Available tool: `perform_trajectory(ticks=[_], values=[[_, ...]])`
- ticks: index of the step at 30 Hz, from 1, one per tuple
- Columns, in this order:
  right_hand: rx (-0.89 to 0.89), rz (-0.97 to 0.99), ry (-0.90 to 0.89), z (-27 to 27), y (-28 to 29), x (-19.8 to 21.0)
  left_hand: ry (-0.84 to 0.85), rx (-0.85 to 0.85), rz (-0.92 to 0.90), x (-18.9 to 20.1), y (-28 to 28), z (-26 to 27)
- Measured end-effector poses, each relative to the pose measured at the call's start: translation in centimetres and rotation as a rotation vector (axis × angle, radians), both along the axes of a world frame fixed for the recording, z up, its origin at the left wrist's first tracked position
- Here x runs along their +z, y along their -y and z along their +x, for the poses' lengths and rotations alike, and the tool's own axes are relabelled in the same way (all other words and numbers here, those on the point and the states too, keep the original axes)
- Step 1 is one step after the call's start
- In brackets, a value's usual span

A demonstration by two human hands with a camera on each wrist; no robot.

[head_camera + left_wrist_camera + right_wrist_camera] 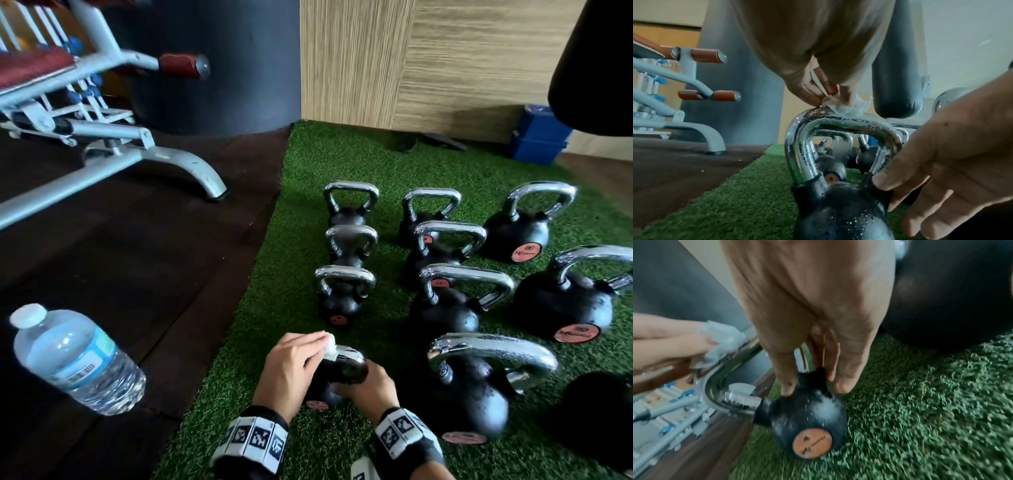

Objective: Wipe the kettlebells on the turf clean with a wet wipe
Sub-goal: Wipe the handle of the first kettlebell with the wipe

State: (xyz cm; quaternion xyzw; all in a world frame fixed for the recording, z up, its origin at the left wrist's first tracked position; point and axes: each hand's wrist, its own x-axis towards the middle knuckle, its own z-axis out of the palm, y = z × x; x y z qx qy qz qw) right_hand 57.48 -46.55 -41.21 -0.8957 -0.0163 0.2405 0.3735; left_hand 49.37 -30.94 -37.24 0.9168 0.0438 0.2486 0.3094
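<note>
The person crouches at the near edge of the turf [342,164], working on the nearest small kettlebell [807,415], which stands in the left column of the grid, close to where the green meets the dark floor. The left hand [291,366] pinches a crumpled wet wipe [846,105] between thumb and fingertips and presses it onto the top bar of the chrome handle [838,120]. The right hand [368,387] steadies the bell, its fingers [844,379] curled down around the base of the handle where it meets the black body. Droplets bead on both chrome and iron.

The main risk is slippage. The wet chrome gives the wipe little friction, so a hard stroke could send the left hand skidding off the bar towards the next bell ahead. The right-hand fingers sit exactly where the wipe must pass down the handle leg, so they could be left as an unwiped patch. The bell appears slightly tilted in the right wrist view; if the steadying hand lets go, it could roll on the soft pile towards the turf's edge. About 9 other kettlebells [445,308] stand close together, so knuckles may knock their handles. A water bottle [75,356] lies on the floor well to the left.
</note>
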Motion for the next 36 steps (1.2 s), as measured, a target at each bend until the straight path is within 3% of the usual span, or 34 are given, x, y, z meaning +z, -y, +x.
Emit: perform_trajectory(ticks=[4,9,14,18,23,28,31,36], values=[[-0.155,0.065,0.024,-0.4,-1.1,-1.4,0.064,0.125,-0.075,-0.1,-1.6,-0.7],[-0.202,0.065,0.047,-0.1,-1.1,-2.4,0.070,0.054,-0.002,-0.3,-1.7,-1.1],[-0.221,0.074,0.039,0.1,-1.3,-2.4,0.088,0.278,-0.340,-2.0,-3.0,-1.8],[-0.217,0.069,0.029,0.3,-1.3,-2.4,0.066,0.253,-0.425,-3.1,-3.5,-1.9],[-0.202,0.054,0.052,0.3,-1.2,-2.6,-0.029,0.379,-0.694,-6.1,-3.8,-2.2],[-0.182,0.056,0.066,0.2,-1.1,-2.3,-0.186,0.389,-0.799,-8.0,-3.4,-2.4],[-0.178,0.058,0.068,0.2,-1.0,-2.1,-0.198,0.409,-0.908,-8.3,-3.0,-2.1],[-0.113,0.029,0.014,0.4,-0.6,-1.3,-0.203,0.443,-0.920,-8.4,-2.8,-1.9]])
